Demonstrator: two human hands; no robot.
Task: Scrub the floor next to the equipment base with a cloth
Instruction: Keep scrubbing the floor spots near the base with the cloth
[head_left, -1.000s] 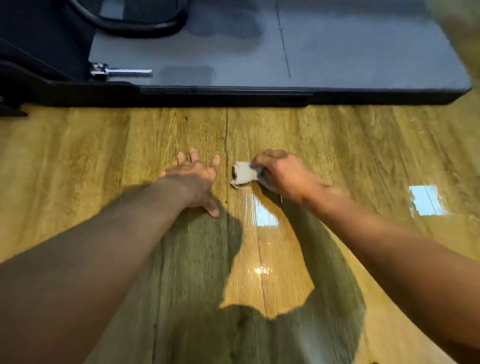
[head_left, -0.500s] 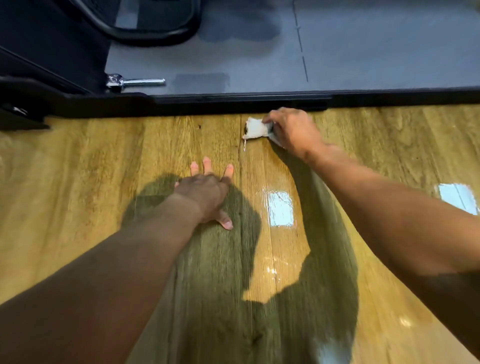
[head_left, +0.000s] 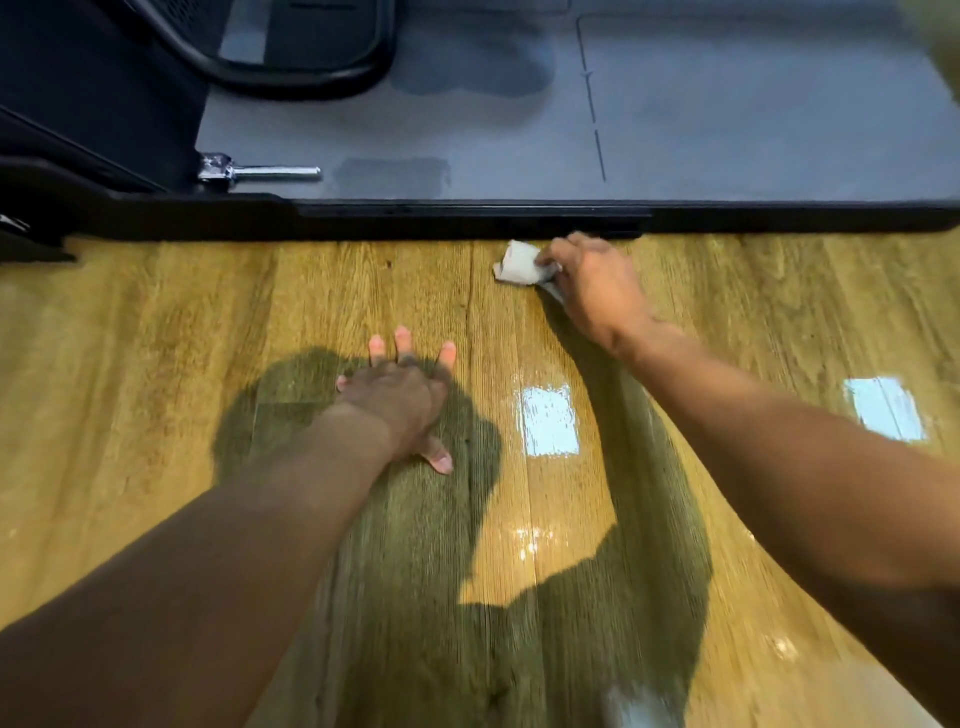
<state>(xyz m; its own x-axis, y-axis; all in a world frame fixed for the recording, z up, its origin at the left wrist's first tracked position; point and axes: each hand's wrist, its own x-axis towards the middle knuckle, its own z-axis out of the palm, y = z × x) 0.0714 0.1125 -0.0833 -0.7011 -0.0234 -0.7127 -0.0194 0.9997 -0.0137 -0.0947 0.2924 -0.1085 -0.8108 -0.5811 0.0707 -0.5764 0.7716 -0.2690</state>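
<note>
A small folded white cloth (head_left: 517, 265) lies pressed on the wooden floor (head_left: 156, 338) just in front of the black edge of the equipment base (head_left: 467, 218). My right hand (head_left: 592, 280) grips the cloth from its right side, fingers closed over it, almost touching the base edge. My left hand (head_left: 400, 400) rests flat on the floor nearer to me, fingers spread, holding nothing. The grey top of the base (head_left: 675, 130) stretches behind the black edge.
A chrome pin (head_left: 260, 170) sticks out on the base at left, beside a black frame (head_left: 78, 130) and a curved black tube (head_left: 291, 73). The floor is glossy with bright window reflections (head_left: 550, 421). My shadow falls over the floor near me.
My right hand has pushed the cloth away from me, from beside my left hand up to the base edge, and stays there. My left hand has kept its place on the floor.
</note>
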